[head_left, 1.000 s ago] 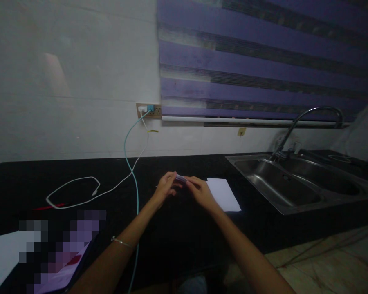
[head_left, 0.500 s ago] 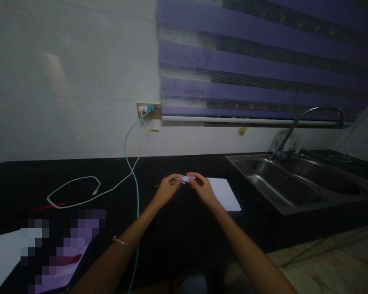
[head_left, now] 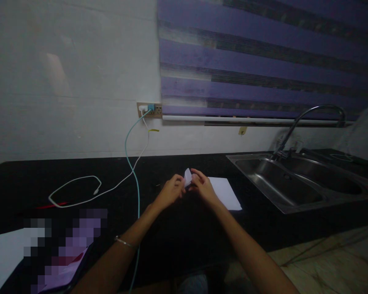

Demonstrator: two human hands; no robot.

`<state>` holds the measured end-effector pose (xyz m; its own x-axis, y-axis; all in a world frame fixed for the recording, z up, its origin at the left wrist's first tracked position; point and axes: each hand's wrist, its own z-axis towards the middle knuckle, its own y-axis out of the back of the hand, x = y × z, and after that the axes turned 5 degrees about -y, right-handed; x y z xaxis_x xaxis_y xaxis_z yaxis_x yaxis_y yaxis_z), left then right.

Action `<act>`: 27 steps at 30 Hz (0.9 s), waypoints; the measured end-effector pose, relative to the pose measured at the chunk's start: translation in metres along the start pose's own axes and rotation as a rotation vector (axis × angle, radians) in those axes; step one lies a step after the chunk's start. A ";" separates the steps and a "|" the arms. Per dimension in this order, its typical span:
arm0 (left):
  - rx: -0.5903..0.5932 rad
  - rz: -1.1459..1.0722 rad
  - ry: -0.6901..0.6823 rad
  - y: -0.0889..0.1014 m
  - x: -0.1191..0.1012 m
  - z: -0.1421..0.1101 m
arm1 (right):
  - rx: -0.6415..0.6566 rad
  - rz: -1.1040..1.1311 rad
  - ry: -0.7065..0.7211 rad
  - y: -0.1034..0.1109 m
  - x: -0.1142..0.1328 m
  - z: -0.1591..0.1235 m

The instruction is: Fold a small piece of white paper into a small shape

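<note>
A small folded piece of white paper (head_left: 187,177) stands tilted up between my two hands, above the black countertop (head_left: 178,232). My left hand (head_left: 173,188) is closed on its left side, thumb and fingertips against the paper. From the right, my right hand (head_left: 202,185) grips the lower right part, its index finger raised a little over the top. The fingers hide the paper's lower edge and folds. Just right of my right hand lies a stack of white paper sheets (head_left: 225,192), partly covered by that hand and wrist.
A double steel sink (head_left: 282,206) with a curved faucet (head_left: 309,109) is at the right. White and teal cables (head_left: 137,188) run from the wall outlet (head_left: 149,109) across the counter. At lower left are a blurred-out tablet-like screen (head_left: 70,269), white paper (head_left: 6,249) and a thin red object (head_left: 50,206).
The folded paper has turned from lying nearly flat to tilted upright between my fingers. My left fingers have curled lower, and my right index finger has lifted.
</note>
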<state>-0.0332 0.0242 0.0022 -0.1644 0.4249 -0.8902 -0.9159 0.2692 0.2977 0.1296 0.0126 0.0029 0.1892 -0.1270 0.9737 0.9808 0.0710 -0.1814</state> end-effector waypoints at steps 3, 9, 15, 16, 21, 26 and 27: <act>0.038 0.028 -0.005 0.001 -0.002 -0.001 | 0.057 0.001 -0.045 -0.002 0.001 -0.002; 0.026 0.054 0.000 0.000 -0.006 -0.003 | 0.088 0.056 -0.065 -0.001 -0.007 0.000; 0.052 0.128 -0.003 0.000 -0.009 -0.004 | 0.148 0.093 -0.101 0.001 -0.008 0.002; 0.039 0.150 -0.007 0.001 -0.010 -0.004 | 0.155 0.098 -0.109 0.001 -0.007 0.002; -0.045 0.318 -0.053 0.005 -0.013 -0.005 | 0.195 0.154 -0.147 -0.001 -0.002 -0.002; -0.070 0.517 -0.052 0.008 -0.011 -0.005 | 0.208 0.168 -0.174 -0.001 -0.002 -0.002; -0.070 0.537 -0.051 0.008 -0.011 -0.005 | 0.209 0.176 -0.179 0.000 -0.002 -0.002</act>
<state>-0.0409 0.0173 0.0124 -0.5996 0.5286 -0.6008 -0.7306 -0.0552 0.6806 0.1289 0.0112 0.0005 0.3259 0.0803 0.9420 0.8996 0.2801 -0.3351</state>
